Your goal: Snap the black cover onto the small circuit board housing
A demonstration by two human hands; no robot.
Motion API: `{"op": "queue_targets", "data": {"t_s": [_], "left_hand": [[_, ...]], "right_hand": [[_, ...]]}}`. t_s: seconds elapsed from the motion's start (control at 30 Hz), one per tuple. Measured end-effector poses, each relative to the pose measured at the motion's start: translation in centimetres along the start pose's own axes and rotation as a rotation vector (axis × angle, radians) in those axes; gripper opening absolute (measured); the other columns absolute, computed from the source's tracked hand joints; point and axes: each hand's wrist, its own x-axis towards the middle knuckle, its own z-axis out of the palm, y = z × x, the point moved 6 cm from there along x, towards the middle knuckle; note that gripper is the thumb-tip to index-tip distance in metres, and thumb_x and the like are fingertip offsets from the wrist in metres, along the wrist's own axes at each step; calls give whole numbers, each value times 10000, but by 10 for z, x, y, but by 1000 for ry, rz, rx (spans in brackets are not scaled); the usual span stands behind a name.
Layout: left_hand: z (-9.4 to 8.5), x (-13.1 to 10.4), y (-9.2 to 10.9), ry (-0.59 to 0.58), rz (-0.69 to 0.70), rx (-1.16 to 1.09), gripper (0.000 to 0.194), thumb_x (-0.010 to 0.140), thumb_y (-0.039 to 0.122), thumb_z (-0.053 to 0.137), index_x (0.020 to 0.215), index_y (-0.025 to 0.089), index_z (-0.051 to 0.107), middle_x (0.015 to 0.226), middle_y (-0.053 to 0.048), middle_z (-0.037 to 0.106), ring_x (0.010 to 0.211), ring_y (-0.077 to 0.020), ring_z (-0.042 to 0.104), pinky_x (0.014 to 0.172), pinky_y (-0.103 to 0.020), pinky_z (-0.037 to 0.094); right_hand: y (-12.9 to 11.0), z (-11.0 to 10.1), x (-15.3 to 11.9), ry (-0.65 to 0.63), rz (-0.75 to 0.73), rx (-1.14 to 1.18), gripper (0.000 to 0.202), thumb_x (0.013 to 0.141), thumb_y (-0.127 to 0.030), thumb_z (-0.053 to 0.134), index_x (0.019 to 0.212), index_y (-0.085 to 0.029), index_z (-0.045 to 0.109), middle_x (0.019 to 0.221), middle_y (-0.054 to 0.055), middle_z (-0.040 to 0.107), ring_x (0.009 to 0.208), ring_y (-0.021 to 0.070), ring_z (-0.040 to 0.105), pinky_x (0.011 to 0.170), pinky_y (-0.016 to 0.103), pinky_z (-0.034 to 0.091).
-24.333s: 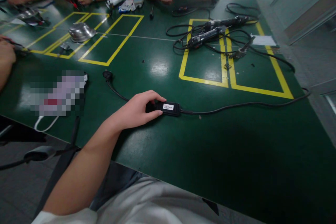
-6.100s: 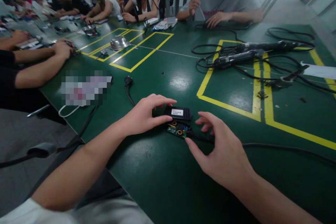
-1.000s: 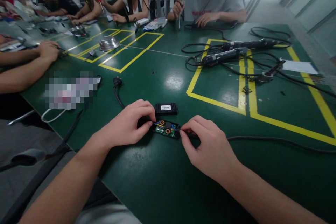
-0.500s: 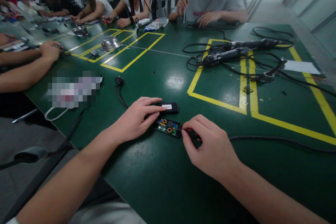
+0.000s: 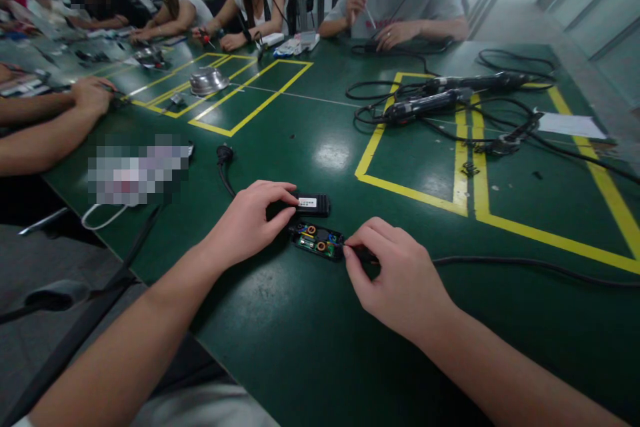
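Observation:
An opened black housing with a green circuit board [image 5: 320, 241] lies on the table, its copper coils and wires showing. Just beyond it is a black housing cover [image 5: 316, 203] with a white label. My left hand [image 5: 257, 217] pinches the left end of this cover between thumb and fingers. At the right end of the circuit board housing, my right hand [image 5: 393, 273] is closed on a black cable [image 5: 475, 260], which runs off to the right. The exact grip point is partly hidden by my fingers. A black power plug [image 5: 225, 155] on a cord lies beyond my left hand.
Corded black electric screwdrivers [image 5: 430, 107] lie at the right on the green table [image 5: 280, 320], amid looped cables. Yellow tape [image 5: 415, 193] marks rectangles. A metal bowl [image 5: 207, 82] stands farther back. Several people sit across and to the left; one co-worker's hands [image 5: 93, 97] rest at the left edge.
The labelled cover has shifted slightly left, and my left fingers have drawn back from its top to its left end. My right hand stays almost in place at the cable.

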Motion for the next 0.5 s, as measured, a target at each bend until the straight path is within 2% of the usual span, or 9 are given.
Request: {"op": "queue_targets", "data": {"t_s": [0.2,0.33,0.43,0.5], "left_hand": [[1,1,-4,-26,-89,-47,144,965,298,710,1073,242,786,1300,-64,824,1204,-287,747,1112,-488,558],[1,3,-9,-32,-125,-23,180,957,312,743,1117,248,793,1169,-49,833,1091,-274,748,1008,-451,569],[0,2,-9,-15,-115,-2,198,959,338,754,1129,248,800,1063,-45,815,977,-252,728,902,-406,567],[-2,1,-6,-13,-66,-41,208,973,347,742,1149,249,796,1112,-52,815,979,-243,719,874,-384,562]], "right_hand": [[0,1,0,1,9,-2,175,999,-187,553,873,-189,675,884,77,692,791,222,633,713,366,470],[-1,0,0,24,-6,-14,152,1012,-178,560,937,-191,691,912,77,715,800,224,639,732,373,454],[0,-1,1,57,-9,-32,123,1016,-178,567,977,-196,683,921,77,725,828,236,655,764,386,449],[0,-2,1,78,4,-32,111,1010,-186,568,1026,-195,677,919,75,722,827,242,658,769,391,449]]}}
